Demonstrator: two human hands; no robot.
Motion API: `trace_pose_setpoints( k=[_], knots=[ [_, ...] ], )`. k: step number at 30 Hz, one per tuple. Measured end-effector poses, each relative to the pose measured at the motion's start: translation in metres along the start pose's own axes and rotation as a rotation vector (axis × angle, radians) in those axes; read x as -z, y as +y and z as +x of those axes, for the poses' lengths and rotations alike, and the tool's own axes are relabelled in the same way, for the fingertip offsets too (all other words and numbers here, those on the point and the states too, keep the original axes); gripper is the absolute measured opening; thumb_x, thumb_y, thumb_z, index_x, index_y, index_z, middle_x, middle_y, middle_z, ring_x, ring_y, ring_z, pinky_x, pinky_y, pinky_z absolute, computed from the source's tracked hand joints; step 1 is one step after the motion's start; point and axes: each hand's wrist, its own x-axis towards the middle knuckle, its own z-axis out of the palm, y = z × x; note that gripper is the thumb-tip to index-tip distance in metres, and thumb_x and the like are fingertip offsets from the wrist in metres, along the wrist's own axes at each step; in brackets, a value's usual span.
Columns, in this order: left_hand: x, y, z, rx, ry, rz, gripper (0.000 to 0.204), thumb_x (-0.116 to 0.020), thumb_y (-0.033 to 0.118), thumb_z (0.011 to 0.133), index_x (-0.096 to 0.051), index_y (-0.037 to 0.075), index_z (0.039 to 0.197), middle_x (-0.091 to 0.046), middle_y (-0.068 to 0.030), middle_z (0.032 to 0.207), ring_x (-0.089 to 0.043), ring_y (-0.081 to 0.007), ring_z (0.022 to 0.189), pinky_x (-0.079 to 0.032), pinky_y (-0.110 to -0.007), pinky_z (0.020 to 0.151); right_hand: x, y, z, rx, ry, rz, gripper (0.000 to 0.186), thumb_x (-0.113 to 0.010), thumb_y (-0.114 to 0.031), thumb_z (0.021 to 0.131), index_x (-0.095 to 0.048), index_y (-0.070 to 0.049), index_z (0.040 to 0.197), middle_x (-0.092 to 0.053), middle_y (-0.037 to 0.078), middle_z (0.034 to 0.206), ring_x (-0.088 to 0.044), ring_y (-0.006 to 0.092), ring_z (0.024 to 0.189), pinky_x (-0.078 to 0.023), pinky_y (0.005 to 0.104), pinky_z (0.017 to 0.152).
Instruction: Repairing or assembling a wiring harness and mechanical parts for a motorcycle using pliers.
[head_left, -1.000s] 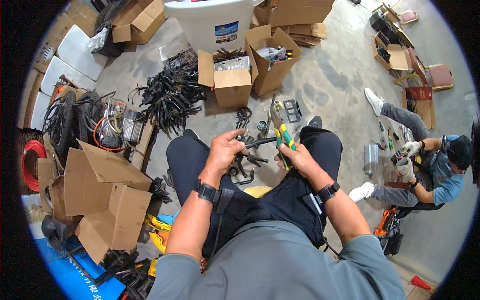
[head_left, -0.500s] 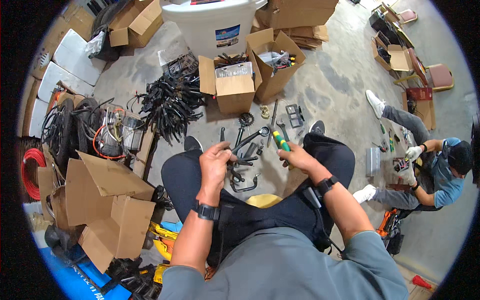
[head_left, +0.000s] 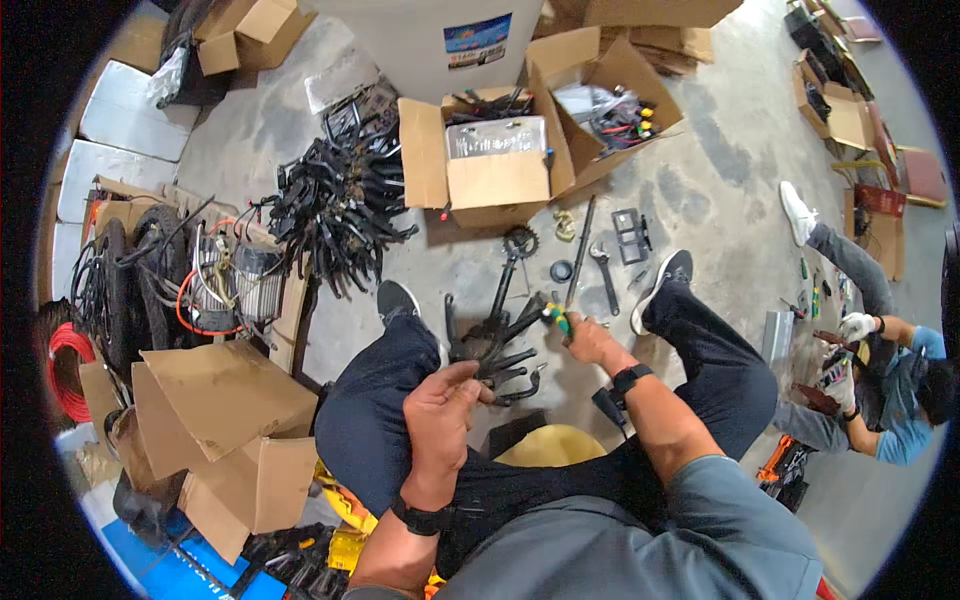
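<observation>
In the head view, the person sits on a yellow stool (head_left: 545, 445) with knees apart and works over the concrete floor (head_left: 700, 180). The left hand (head_left: 440, 405) is closed around a black metal bracket assembly (head_left: 490, 350), a welded piece with several curved tube arms, held between the knees just above the floor. The right hand (head_left: 590, 338) has its fingers clenched on a screwdriver (head_left: 556, 318) with a green and yellow handle, and the tip seems to meet the assembly.

I judge that the step in hand is fastening or loosening a small part on this assembly. The next move calls for a steady hold by the left hand while the right one turns the tool straight on its axis.

The assembly looks hard, matt and painted black. On the floor ahead lie a toothed sprocket (head_left: 519, 240), an open-end wrench (head_left: 604, 272) of bright steel and a long thin rod (head_left: 581, 245). Behind them stands an open cardboard box (head_left: 495, 180) with soft brown flaps. A heap of similar black parts (head_left: 335, 215) lies to the left.
</observation>
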Motion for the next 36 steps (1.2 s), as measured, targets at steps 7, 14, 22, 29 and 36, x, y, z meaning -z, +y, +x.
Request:
trace_pose_setpoints(
  k=[7, 14, 22, 29, 36],
  knots=[
    [-0.01, 0.008, 0.01, -0.021, -0.033, -0.094, 0.024, -0.06, 0.001, 0.089, -0.061, -0.004, 0.112, -0.067, -0.0142, 0.08, -0.049, -0.0051, 0.053, -0.031, -0.016, 0.043, 0.034, 0.006, 0.009, 0.138, 0.144, 0.382, 0.025, -0.059, -0.024, 0.087, -0.062, 0.001, 0.094, -0.065, 0.021, 0.092, -0.065, 0.032, 0.083, -0.051, 0.0423, 0.079],
    [-0.02, 0.005, 0.001, -0.124, -0.11, -0.119, 0.022, -0.059, 0.0, 0.089, -0.062, -0.004, 0.111, -0.067, -0.0121, 0.08, -0.046, -0.0045, 0.051, -0.032, -0.017, 0.044, 0.13, -0.097, -0.105, 0.54, 0.262, 0.81, 0.018, -0.06, -0.01, 0.089, -0.067, 0.0, 0.102, -0.067, 0.005, 0.083, -0.062, 0.0132, 0.073, -0.051, 0.0288, 0.069],
    [-0.023, 0.012, -0.019, -0.203, -0.377, -0.213, 0.025, -0.062, 0.0, 0.089, -0.062, -0.004, 0.113, -0.069, -0.009, 0.079, -0.043, -0.0012, 0.047, -0.028, -0.016, 0.04, 0.108, -0.142, -0.178, 0.76, 0.288, 0.725, 0.022, -0.063, -0.015, 0.091, -0.065, -0.003, 0.109, -0.065, 0.012, 0.093, -0.064, 0.0232, 0.088, -0.051, 0.0349, 0.078],
    [-0.055, 0.033, -0.042, -0.288, -0.424, -0.195, 0.025, -0.057, -0.001, 0.091, -0.06, -0.003, 0.115, -0.069, -0.0116, 0.081, -0.039, -0.0023, 0.044, -0.028, -0.018, 0.039, 0.128, -0.136, -0.195, 0.799, 0.468, 0.721, 0.012, -0.067, -0.014, 0.086, -0.065, -0.002, 0.089, -0.059, 0.011, 0.078, -0.059, 0.0236, 0.075, -0.047, 0.0333, 0.069],
    [-0.087, 0.06, -0.041, -0.348, -0.439, -0.299, 0.028, -0.051, 0.0, 0.094, -0.055, 0.001, 0.122, -0.069, -0.0173, 0.095, -0.032, -0.0022, 0.039, -0.026, -0.019, 0.036, 0.16, -0.124, -0.175, 0.79, 0.474, 0.941, 0.016, -0.068, -0.011, 0.082, -0.066, 0.001, 0.091, -0.062, 0.009, 0.078, -0.06, 0.0159, 0.075, -0.048, 0.0311, 0.069]
  ],
)
